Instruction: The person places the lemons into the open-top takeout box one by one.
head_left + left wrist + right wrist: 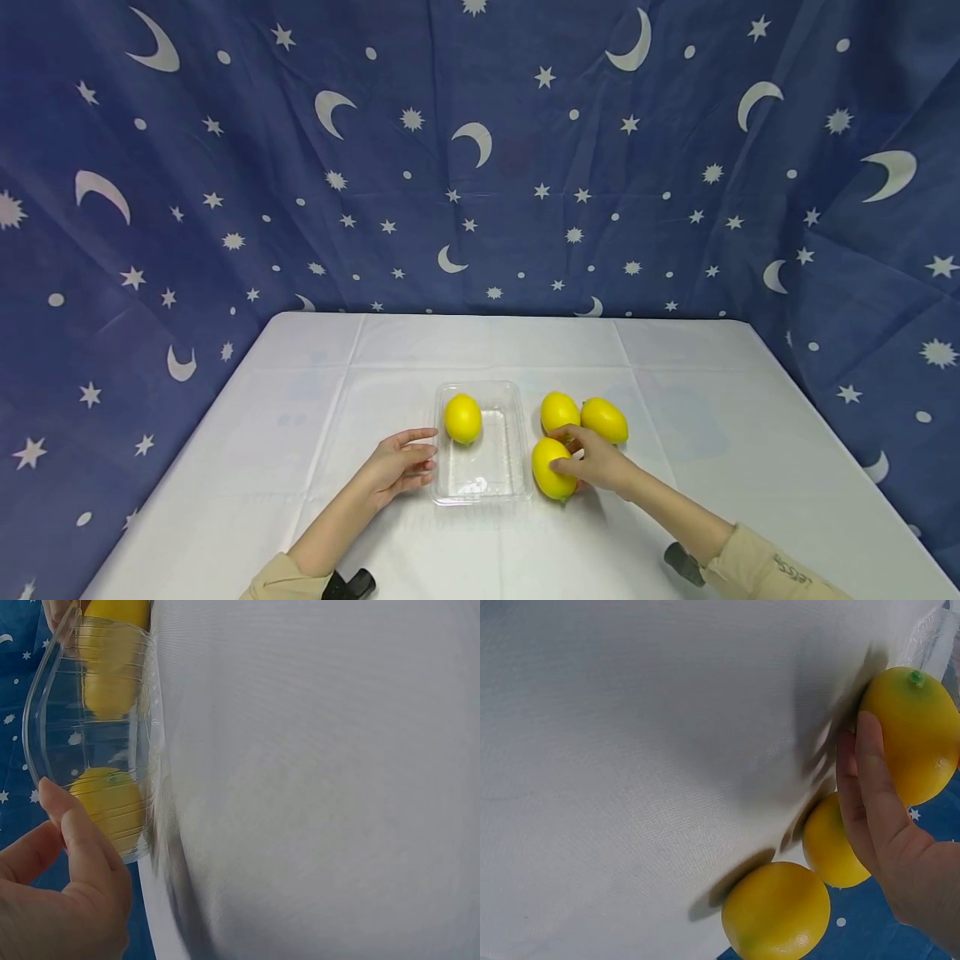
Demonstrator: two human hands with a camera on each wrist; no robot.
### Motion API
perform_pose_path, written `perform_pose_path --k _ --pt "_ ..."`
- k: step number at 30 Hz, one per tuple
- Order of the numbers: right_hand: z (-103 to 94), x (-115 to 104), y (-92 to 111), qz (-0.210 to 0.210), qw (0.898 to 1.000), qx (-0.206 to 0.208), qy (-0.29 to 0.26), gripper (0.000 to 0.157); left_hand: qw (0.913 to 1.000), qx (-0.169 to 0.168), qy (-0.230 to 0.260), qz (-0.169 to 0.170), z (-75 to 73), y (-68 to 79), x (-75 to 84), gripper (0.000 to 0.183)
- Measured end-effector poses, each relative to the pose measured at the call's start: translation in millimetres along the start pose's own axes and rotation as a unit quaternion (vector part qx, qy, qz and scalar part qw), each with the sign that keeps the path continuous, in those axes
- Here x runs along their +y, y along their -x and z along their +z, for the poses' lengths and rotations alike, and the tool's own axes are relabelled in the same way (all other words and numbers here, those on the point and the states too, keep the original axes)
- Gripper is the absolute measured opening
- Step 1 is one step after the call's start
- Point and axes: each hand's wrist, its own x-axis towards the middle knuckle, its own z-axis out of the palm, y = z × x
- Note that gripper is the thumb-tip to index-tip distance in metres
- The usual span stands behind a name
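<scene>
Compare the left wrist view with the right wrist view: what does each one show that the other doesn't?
Only the left wrist view: the left hand at the container and the lemon inside it.

Only the right wrist view: the green tip of the lemon in the right hand's grip.

Both: the clear container, just a corner in the right wrist view; the right hand, just an edge in the left; white cloth; blue backdrop.

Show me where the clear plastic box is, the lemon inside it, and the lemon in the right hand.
Clear plastic box (489,473): head view, on its bare floor.
Inside lemon (462,419): head view, on its middle.
Held lemon (544,470): head view, on the side facing the box.
</scene>
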Motion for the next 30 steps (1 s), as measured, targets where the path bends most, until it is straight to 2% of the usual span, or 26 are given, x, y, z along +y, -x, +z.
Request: perform_pose_path --k 6,15,30 --pt "-3.6 -4 3 -0.01 1.0 0.005 0.005 0.05 1.0 -0.005 0.002 0.002 0.0 -0.1 0.0 0.046" --pt "-6.2 -8 -1 0.001 0.999 0.029 0.014 0.05 0.9999 -0.013 0.002 -0.002 -1.8 1.2 1.5 0.047" --pt "-16.8 -23 -4 -0.004 0.998 0.044 0.034 0.048 1.0 0.003 0.002 -0.007 -1.6 3.6 3.1 0.047"
